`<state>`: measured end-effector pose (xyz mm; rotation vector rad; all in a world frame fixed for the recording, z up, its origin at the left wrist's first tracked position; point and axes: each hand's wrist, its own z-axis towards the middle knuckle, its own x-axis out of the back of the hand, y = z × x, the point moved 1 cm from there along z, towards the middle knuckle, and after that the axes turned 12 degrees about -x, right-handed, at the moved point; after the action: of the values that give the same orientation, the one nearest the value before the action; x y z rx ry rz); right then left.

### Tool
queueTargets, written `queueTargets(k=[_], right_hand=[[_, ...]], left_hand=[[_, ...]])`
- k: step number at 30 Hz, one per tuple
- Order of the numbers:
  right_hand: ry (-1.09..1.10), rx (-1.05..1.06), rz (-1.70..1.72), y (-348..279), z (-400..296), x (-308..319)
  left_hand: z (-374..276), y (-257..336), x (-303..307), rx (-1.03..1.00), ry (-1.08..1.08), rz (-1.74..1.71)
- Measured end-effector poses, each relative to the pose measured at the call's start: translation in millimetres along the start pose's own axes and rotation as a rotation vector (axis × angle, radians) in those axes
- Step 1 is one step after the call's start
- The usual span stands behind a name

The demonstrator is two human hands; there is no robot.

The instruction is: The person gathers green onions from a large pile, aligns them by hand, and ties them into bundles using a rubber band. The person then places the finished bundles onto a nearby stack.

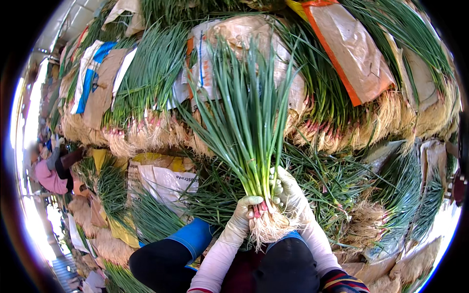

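A bunch of green onions, with long green leaves, pinkish bulbs and pale stringy roots, stands roughly upright between my gloved hands, its leaves fanned out away from me. My left hand grips the bunch at its left side, thumb across the stems just above the bulbs. On the right side, my right hand has its fingers curled against the stems; the palm side is partly hidden. The roots hang below both hands, over my lap.
Stacked green onions line the far side, with woven sacks among them. Loose leaves lie before my knees. A root-on bundle rests at right, a printed white sack at left. Another person sits at far left.
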<state>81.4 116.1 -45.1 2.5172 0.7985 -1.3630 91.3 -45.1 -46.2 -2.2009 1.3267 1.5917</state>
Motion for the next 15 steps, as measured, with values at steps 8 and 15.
queueTargets(k=[8, 15], right_hand=[[0.251, -0.133, 0.179, 3, -14, 26], [1.328, 0.464, -1.461, -46, 28, 93]], left_hand=[[11, 3, -42, 0.055, -0.090, 0.152], [15, -6, -48, 0.064, -0.004, 0.226]])
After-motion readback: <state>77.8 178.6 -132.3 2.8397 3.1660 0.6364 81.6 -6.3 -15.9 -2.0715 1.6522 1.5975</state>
